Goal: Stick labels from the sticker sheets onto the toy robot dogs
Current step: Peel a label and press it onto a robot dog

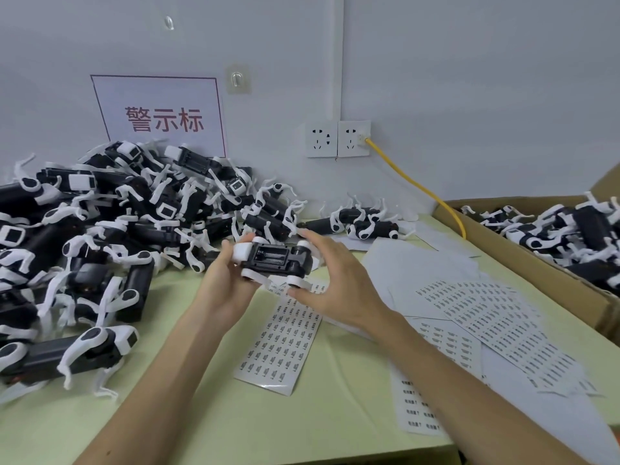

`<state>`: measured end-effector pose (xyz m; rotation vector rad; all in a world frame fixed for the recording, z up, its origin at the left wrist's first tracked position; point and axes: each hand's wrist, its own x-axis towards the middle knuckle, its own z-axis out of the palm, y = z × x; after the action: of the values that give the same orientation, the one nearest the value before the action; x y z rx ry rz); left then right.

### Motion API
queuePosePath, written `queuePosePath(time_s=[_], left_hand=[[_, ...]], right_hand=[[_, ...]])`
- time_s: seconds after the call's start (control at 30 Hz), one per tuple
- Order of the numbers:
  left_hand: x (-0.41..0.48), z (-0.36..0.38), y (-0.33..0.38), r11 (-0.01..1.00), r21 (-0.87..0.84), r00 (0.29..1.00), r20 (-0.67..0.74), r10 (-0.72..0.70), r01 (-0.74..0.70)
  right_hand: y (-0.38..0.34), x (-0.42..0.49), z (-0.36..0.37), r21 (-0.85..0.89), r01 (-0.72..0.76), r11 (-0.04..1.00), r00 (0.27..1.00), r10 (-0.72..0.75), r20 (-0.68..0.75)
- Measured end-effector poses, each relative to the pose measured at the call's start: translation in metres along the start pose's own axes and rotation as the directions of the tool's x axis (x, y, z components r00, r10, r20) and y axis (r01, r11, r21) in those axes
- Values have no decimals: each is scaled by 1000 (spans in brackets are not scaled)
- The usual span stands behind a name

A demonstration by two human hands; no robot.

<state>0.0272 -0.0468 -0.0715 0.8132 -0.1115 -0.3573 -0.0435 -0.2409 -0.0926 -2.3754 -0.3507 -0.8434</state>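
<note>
A black-and-white toy robot dog (273,260) is held belly-up above the table between both hands. My left hand (225,279) grips its white head end from the left and below. My right hand (330,273) holds the rear end, with fingers over the top and the thumb under a white leg joint. Directly beneath lies a sticker sheet (285,340) with rows of small labels. Several more sticker sheets (486,317) are spread out to the right.
A big heap of toy robot dogs (110,223) covers the left of the green table (208,417). Two more dogs (365,223) lie by the wall. A cardboard box (523,260) with dogs stands at right. A yellow cable (416,186) runs from the wall socket.
</note>
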Motion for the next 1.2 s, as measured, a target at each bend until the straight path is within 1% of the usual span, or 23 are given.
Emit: queuePosePath(time_s=[0.07,0.1,0.13,0.17,0.2,0.23,0.27,0.3,0.33,0.37,0.4,0.43,0.47,0.5,0.53,0.57,0.6,0.7,0.8,0.87,0.93,1.0,1.2], left_hand=[[-2,1,0,998,61,998,60,28,-32],[-3,2,1,989,132,995,87,56,-67],[-4,2,1,965,234,989,111,96,-120],[-5,3,-1,909,368,979,139,152,-194],[-6,3,-3,805,524,960,165,226,-280],[-6,3,-7,654,668,930,182,319,-355],[-7,3,-11,498,770,886,186,424,-400],[-9,4,-15,397,815,837,183,516,-422],[-10,5,-17,372,817,807,180,562,-441],[-10,5,-18,405,797,817,180,548,-447],[-11,6,-19,478,771,862,177,474,-421],[-11,8,-19,563,743,919,182,350,-362],[-12,10,-19,623,727,957,198,213,-289],[-14,12,-19,649,720,967,233,106,-244],[-14,12,-20,661,712,960,277,45,-237],[-15,13,-21,679,692,949,313,24,-246],[-15,14,-23,711,657,943,331,26,-250],[-19,14,-23,828,518,949,310,51,-213],[-21,12,-22,880,442,953,301,38,-174],[-20,11,-22,901,407,953,301,23,-151],[-20,11,-23,907,396,950,310,16,-144],[-21,12,-25,890,428,947,322,14,-158],[-22,11,-26,852,486,939,344,21,-197]], right_hand=[[1,-1,1,-25,-23,999,1000,24,18],[2,-2,1,-29,-42,999,999,43,17],[4,-1,2,-19,-70,997,997,70,11],[6,-1,2,2,-102,995,995,102,1],[8,1,2,23,-128,991,992,129,-14],[11,3,2,42,-151,988,988,152,-35],[13,5,1,65,-173,983,982,177,-59],[15,6,-1,92,-195,976,976,203,-82],[17,7,-3,122,-210,970,970,222,-101],[19,8,-4,147,-215,965,965,233,-117],[20,8,-5,158,-213,964,963,235,-130],[20,8,-6,155,-207,966,964,228,-135],[19,7,-5,143,-194,970,969,213,-128],[17,6,-4,132,-181,975,974,196,-113],[15,6,-2,128,-173,977,978,185,-91],[13,5,0,140,-177,974,980,187,-62],[11,5,1,169,-190,967,980,197,-28],[5,0,5,257,-198,946,980,185,76],[-2,-1,5,331,-198,922,976,156,151],[-6,0,3,421,-229,878,972,184,145],[-7,2,0,458,-248,854,969,215,123],[-7,1,-2,445,-248,861,969,223,109],[-6,-2,-2,432,-204,879,979,190,75]])
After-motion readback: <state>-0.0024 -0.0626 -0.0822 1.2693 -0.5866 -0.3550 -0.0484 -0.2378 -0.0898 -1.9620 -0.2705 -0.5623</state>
